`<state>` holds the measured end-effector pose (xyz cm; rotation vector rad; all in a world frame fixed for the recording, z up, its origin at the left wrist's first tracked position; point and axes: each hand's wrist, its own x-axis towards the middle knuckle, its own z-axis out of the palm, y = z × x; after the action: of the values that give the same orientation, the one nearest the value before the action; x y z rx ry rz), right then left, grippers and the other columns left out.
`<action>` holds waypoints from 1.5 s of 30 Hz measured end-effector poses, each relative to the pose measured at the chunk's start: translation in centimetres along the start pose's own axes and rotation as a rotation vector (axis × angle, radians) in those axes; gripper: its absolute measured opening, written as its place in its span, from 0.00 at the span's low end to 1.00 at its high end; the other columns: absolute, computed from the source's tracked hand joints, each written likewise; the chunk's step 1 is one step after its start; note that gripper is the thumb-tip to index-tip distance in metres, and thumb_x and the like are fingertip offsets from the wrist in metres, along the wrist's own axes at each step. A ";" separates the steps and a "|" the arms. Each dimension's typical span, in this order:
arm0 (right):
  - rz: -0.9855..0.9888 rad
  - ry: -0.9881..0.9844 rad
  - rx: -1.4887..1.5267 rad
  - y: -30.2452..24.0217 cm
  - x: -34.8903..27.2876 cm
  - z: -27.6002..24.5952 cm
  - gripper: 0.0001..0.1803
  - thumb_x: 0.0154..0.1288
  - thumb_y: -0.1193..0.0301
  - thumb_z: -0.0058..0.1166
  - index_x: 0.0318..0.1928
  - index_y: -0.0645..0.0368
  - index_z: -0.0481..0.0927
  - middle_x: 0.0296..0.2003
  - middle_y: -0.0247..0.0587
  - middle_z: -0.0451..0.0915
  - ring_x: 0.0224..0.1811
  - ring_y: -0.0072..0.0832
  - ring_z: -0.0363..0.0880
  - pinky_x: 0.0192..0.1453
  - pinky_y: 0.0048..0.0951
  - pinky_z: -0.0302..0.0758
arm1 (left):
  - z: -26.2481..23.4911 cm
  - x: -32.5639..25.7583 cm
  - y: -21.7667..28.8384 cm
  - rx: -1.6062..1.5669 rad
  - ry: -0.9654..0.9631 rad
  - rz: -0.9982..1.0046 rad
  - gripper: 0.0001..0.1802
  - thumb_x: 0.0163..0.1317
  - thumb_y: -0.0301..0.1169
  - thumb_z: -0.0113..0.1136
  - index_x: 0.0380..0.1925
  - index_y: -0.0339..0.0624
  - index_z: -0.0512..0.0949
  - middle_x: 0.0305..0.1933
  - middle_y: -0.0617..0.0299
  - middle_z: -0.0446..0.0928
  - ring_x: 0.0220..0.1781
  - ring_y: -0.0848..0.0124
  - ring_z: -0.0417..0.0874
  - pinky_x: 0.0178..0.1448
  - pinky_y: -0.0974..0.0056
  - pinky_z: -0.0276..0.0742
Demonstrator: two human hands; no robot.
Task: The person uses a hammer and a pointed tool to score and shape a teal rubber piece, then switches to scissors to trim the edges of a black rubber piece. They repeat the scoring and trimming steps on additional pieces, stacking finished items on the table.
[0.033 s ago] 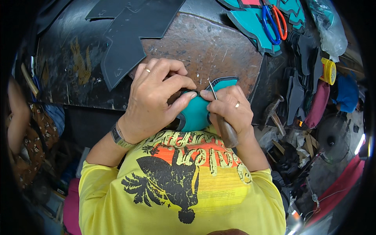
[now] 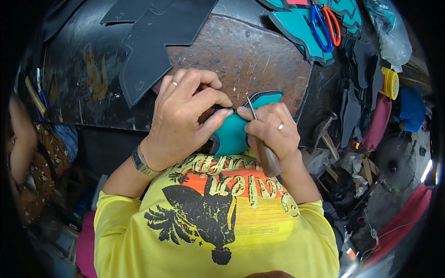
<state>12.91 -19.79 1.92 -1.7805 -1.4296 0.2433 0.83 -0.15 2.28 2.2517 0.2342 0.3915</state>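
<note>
A teal piece with black edging [image 2: 231, 135] lies over the table's near edge, against my yellow shirt. My left hand [image 2: 185, 109] pinches its upper black edge between thumb and index finger. Close beside it, the thumb of my right hand [image 2: 276, 126] presses on the same edge. That hand's fingers also wrap round an awl-like tool [image 2: 267, 160], its wooden handle toward me and its thin metal point slanting up and away. The fingers of both hands hide part of the teal piece.
Beneath the work is a worn brown board [image 2: 250, 55]. Black sheets [image 2: 148, 46] lie at far left. Scissors with blue and red handles [image 2: 320, 28] rest on teal cut pieces [image 2: 292, 34]. At right are black cut pieces [image 2: 350, 109] and a hammer [image 2: 327, 134]. Another person's arm [image 2: 23, 139] shows at left.
</note>
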 end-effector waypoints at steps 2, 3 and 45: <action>-0.006 -0.048 -0.066 -0.6 -0.2 -0.1 0.13 0.50 0.70 0.63 0.39 0.59 0.82 0.48 0.45 0.86 0.43 0.37 0.82 0.44 0.37 0.76 | -0.2 0.2 -0.1 0.003 -0.033 0.000 0.12 0.47 0.27 0.78 0.33 0.44 0.86 0.45 0.60 0.79 0.50 0.61 0.80 0.55 0.56 0.71; -0.018 -0.050 -0.098 -0.8 -0.2 0.0 0.14 0.51 0.69 0.62 0.39 0.59 0.82 0.50 0.47 0.86 0.44 0.37 0.82 0.45 0.38 0.76 | -0.3 0.3 -0.2 0.011 -0.055 -0.017 0.12 0.47 0.27 0.78 0.33 0.44 0.86 0.45 0.60 0.79 0.50 0.61 0.80 0.55 0.57 0.71; -0.057 -0.074 -0.164 -1.6 -1.4 1.9 0.15 0.58 0.67 0.60 0.46 0.57 0.81 0.58 0.53 0.80 0.54 0.40 0.81 0.62 0.50 0.79 | -1.4 1.9 -0.3 0.013 -0.190 -0.069 0.11 0.50 0.18 0.73 0.35 0.39 0.87 0.42 0.59 0.81 0.46 0.66 0.83 0.50 0.65 0.78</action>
<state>10.12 -20.11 1.33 -1.8756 -1.5901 0.1669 2.09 1.57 3.28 2.2690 0.2142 0.1380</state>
